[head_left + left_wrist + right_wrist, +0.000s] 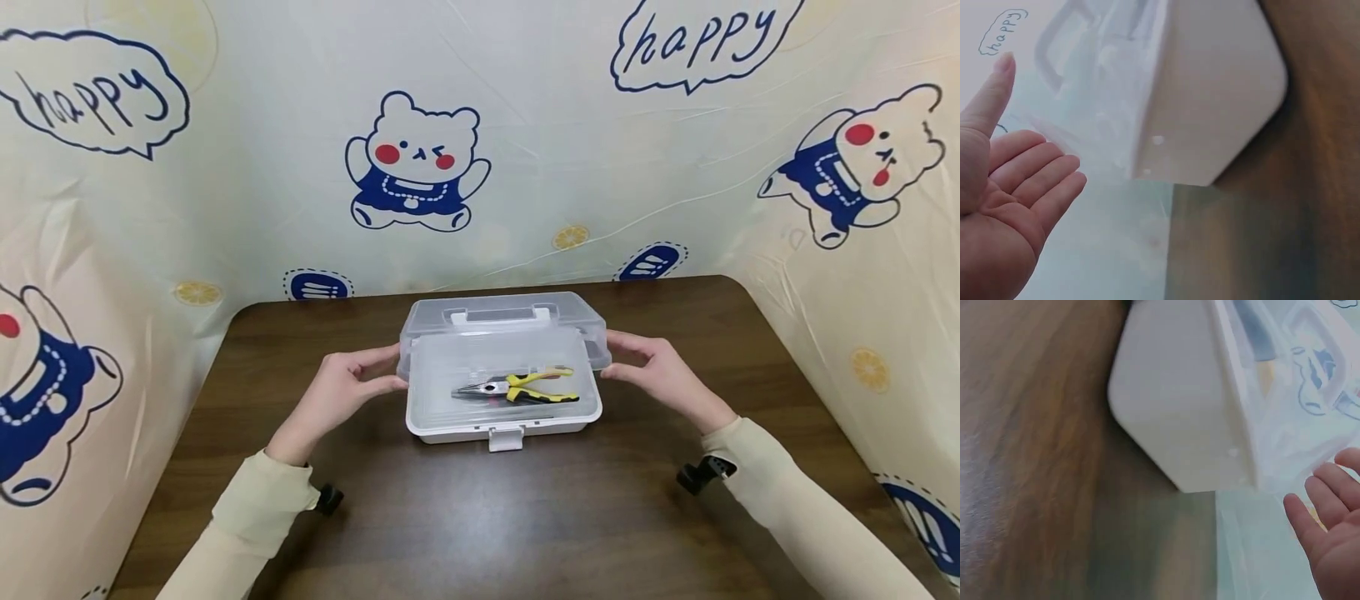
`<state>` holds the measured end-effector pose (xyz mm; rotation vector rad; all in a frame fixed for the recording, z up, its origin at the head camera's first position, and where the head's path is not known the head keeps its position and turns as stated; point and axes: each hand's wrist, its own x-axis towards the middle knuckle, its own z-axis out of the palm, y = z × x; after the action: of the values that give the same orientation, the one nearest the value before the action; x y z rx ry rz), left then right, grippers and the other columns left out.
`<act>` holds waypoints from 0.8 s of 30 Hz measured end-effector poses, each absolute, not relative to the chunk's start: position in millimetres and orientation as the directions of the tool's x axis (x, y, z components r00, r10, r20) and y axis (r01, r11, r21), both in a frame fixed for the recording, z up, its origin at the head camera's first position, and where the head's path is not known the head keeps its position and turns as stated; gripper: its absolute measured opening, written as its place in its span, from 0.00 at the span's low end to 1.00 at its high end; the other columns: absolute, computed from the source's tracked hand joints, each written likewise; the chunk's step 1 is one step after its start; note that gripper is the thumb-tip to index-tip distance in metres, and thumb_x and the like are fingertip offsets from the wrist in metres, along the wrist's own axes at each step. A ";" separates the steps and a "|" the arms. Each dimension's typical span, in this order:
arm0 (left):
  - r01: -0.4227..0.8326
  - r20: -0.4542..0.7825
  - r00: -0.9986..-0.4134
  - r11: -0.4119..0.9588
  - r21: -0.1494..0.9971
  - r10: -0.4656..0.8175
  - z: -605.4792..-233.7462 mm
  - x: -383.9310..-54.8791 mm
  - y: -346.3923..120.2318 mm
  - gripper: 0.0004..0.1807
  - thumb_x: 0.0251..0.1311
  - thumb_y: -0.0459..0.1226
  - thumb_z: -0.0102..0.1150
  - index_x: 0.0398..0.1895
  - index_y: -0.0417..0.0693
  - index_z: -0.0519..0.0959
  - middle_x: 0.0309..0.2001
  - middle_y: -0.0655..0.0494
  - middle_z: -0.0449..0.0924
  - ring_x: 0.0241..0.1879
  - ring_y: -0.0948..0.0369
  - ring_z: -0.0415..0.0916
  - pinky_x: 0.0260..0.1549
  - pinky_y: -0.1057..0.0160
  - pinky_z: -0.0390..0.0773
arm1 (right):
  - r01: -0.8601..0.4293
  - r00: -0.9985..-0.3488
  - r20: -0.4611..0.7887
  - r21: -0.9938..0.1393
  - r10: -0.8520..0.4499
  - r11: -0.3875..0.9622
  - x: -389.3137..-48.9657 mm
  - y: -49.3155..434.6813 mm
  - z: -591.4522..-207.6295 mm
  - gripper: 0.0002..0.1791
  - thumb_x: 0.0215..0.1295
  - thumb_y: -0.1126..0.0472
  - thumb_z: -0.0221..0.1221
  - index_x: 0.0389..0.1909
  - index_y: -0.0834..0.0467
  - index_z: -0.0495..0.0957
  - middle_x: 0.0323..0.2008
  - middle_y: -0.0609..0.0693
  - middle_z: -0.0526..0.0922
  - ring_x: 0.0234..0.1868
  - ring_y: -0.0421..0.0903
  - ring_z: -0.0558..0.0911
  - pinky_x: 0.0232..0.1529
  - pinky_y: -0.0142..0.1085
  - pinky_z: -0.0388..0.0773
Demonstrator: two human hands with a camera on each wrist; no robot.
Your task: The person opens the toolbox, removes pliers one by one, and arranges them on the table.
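A white plastic case (450, 434) stands on the table, its clear lid (510, 310) swung up at the back. Inside, long-nose pliers (517, 389) with yellow and black handles lie on a translucent surface, jaws toward the left. My left hand (341, 392) is at the lid's left side, fingers extended and thumb apart. At the lid's right side is my right hand (660, 371), fingers likewise extended. In the left wrist view, the left hand (1016, 200) shows an upturned palm beside the case (1210, 81). The right hand's fingers (1304, 519) appear near the lid (1291, 450) in the right wrist view.
A dark brown wooden table (480, 517) carries the case. Patterned cloth (525, 150) with bears and lemon slices hangs behind and along both sides. The case's front latch (506, 438) juts toward me. A black strap device is on each wrist.
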<state>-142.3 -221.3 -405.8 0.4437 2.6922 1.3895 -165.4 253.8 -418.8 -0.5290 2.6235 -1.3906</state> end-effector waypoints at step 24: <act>0.185 0.170 -0.982 0.295 0.937 0.076 -391.9 -181.1 -194.6 0.26 0.81 0.46 0.50 0.65 0.33 0.78 0.62 0.38 0.80 0.60 0.47 0.81 0.54 0.60 0.82 | -0.191 -0.973 0.125 -0.908 -0.194 0.373 -198.3 227.7 -395.6 0.27 0.84 0.48 0.48 0.70 0.62 0.75 0.64 0.61 0.81 0.66 0.61 0.79 0.74 0.61 0.63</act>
<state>-181.1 -194.6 -391.9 0.2630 2.6012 1.9048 -198.3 227.7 -395.6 -0.3643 2.6009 -1.7190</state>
